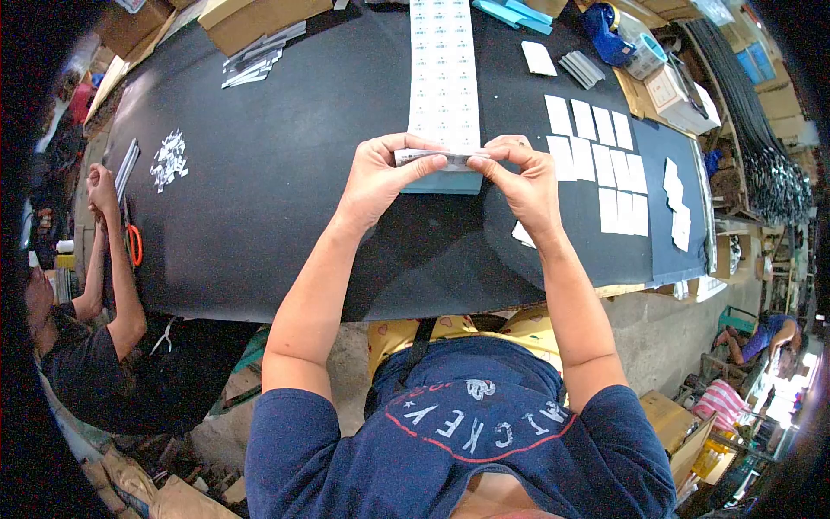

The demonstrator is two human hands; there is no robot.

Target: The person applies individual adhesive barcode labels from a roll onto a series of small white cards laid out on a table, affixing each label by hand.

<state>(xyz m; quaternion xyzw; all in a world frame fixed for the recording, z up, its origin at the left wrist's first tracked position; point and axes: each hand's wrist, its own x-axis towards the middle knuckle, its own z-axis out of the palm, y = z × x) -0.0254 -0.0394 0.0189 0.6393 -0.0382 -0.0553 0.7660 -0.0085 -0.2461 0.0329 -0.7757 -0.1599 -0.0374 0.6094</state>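
A narrow grey-and-white strip (pixel 450 162) is stretched sideways between my hands. My left hand (pixel 385 169) pinches its left end between thumb and fingers, and my right hand (pixel 523 177) grips the other end the same way. What is printed on the strip is too small to read. Just beyond my fingers runs a long sheet of printed labels (pixel 443 82), lying lengthwise on the table with its near end partly behind my hands. A light-blue piece (pixel 443 183) shows below that end.
Rows of white cards (pixel 605 164) lie right on the black table (pixel 285 173). A blue tape dispenser (pixel 609 35) stands at the back right. On the left are grey strips (pixel 264 56), a pile of clippings (pixel 170 162), and another person's hands (pixel 102 186) near orange-handled scissors (pixel 133 245).
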